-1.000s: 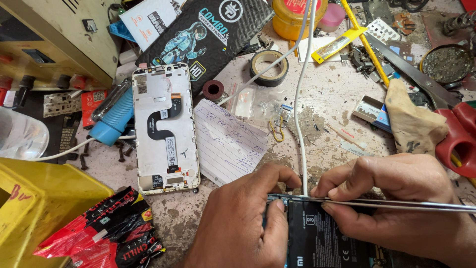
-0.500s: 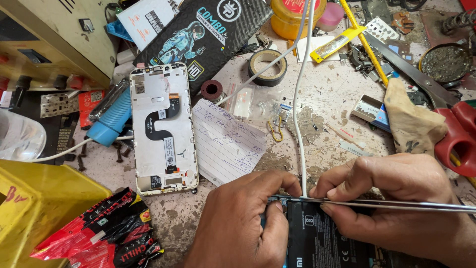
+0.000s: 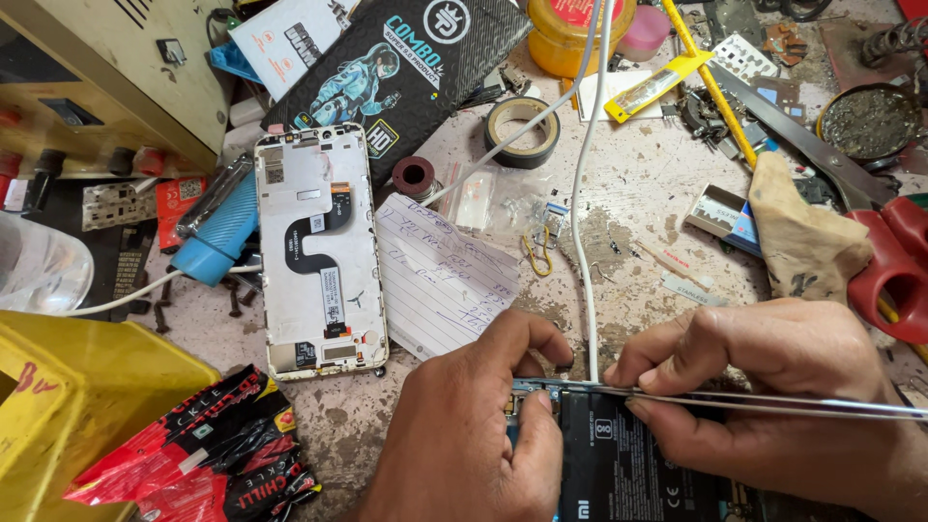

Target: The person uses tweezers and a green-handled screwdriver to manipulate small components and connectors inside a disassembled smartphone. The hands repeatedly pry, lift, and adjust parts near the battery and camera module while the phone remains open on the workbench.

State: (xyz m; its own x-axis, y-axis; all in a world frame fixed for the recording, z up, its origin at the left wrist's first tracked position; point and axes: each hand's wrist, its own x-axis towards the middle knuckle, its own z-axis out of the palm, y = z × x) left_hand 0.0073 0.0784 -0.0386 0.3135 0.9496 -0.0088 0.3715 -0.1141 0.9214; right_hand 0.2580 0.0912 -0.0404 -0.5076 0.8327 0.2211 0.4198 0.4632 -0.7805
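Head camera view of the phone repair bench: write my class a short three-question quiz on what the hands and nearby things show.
1. True or false: the right hand holds metal tweezers laid across the top edge of the open phone.
2. What does the left hand rest on? A) the roll of tape B) the open phone C) the red-handled scissors
3. Fill in: the white cable runs down the bench to the phone between the two ____.

Key: 1 true; 2 B; 3 hands. The bare white phone frame lies apart, left of the lined paper note.
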